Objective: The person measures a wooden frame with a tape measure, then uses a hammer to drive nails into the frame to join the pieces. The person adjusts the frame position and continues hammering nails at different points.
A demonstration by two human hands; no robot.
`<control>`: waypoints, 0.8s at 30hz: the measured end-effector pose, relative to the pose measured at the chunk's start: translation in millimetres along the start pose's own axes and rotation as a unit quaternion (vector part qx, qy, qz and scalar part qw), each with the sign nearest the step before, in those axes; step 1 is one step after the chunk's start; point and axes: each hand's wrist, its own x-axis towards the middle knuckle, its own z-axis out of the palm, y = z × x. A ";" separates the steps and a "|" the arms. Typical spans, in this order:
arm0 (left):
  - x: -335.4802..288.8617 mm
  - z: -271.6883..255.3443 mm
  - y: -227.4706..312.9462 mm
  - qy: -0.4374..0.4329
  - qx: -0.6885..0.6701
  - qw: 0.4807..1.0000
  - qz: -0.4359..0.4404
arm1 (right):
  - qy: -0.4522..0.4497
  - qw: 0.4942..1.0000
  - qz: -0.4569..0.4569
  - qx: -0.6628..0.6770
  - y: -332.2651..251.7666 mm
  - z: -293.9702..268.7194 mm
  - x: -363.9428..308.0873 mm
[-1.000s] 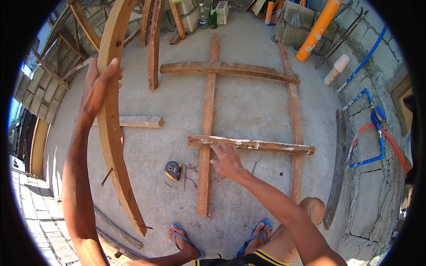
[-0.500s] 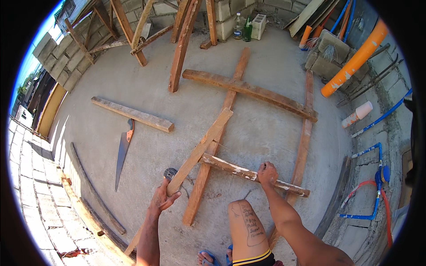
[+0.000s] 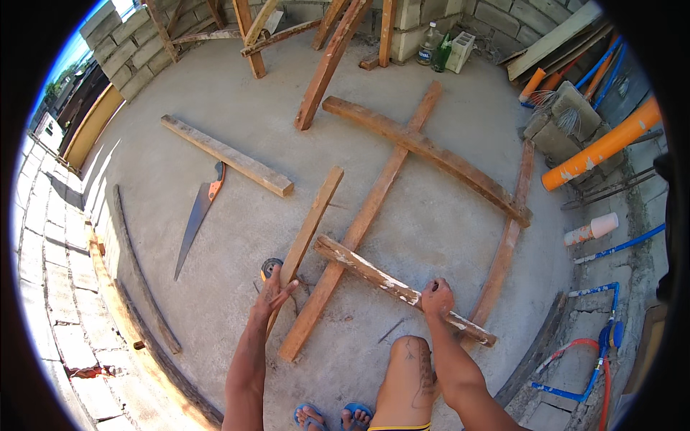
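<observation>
My left hand [image 3: 272, 293] grips a narrow wooden plank [image 3: 314, 219] near its lower part, thumb spread along one side. The plank slants up to the right, left of a long timber [image 3: 363, 221]. Beside these fingers is a round dark object [image 3: 271, 266] with a yellow-orange edge, its kind unclear. My right hand [image 3: 437, 296] is a closed fist at a paint-spattered wooden piece [image 3: 374, 274], which lies across the long timber and a right-hand timber [image 3: 496, 276]. Something small and dark shows between its fingers. Farther off, another crosspiece [image 3: 431, 152] spans both timbers.
A handsaw [image 3: 196, 219] and a loose length of wood [image 3: 228, 155] lie on the concrete floor at left. Propped timbers [image 3: 334, 61], bottles [image 3: 427, 47] and a hollow block [image 3: 460, 52] stand at the back. Orange pipe [image 3: 600, 147] and blue piping [image 3: 611, 316] jut out at right.
The plank in my left hand has swung left, its far end coming away from the long timber. My right fist stays at the paint-spattered piece. The whole view has shifted slightly.
</observation>
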 end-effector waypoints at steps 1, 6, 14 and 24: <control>-2.4 8.9 -5.8 -0.005 -0.006 1.000 -0.009 | 0.017 1.000 -0.014 0.002 0.4 -0.3 -1.3; -2.7 31.2 -22.8 -0.005 0.030 0.996 -0.082 | 0.022 1.000 -0.019 -0.005 0.9 -2.8 -3.7; -47.3 38.3 -44.1 0.028 0.085 0.991 -0.098 | 0.032 0.999 -0.019 0.003 -2.2 -2.2 -4.0; -63.6 38.2 -23.7 0.026 0.152 0.985 -0.083 | 0.003 1.000 -0.007 -0.003 -2.0 1.4 -2.2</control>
